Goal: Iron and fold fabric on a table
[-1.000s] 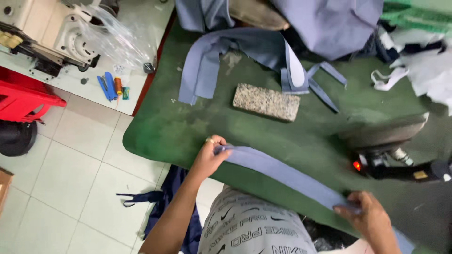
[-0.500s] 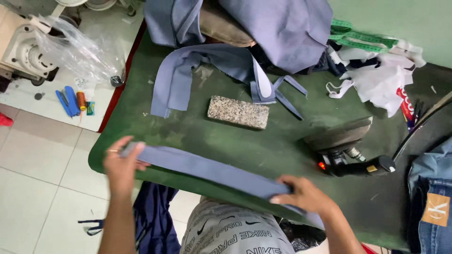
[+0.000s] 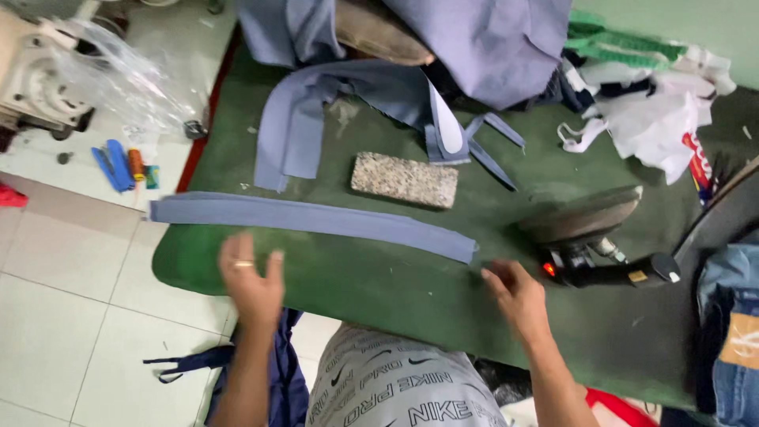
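Looking down from left to right, I see a sewing machine [image 3: 32, 79] under clear plastic in the upper left of the frame, and below it blue clips [image 3: 113, 164] on the white counter. My left hand [image 3: 251, 278] sits in the lower left, fingers spread wide and holding nothing, hovering over the near edge of the green padded ironing table [image 3: 379, 292]. Just above it lies the long blue-grey fabric strip [image 3: 308, 217], flat on the table, its left end overhanging the table's left edge and its right end stopping near the middle of the frame. My hand is near the strip but not touching it.

Further up, a wider folded blue-grey piece [image 3: 296, 126] hangs down from a heap of the same cloth [image 3: 474, 39] at the top centre. A speckled stone block [image 3: 405, 179] rests at centre, just above the strip and apart from it.

My right hand [image 3: 518, 296] is right of centre, low in the frame, fingers loosely open and empty, just beside the strip's right end. To its right stands an iron [image 3: 589, 225] with a small red light. White and green cloth scraps [image 3: 648, 95] fill the upper right; denim [image 3: 731, 316] shows at the right edge.
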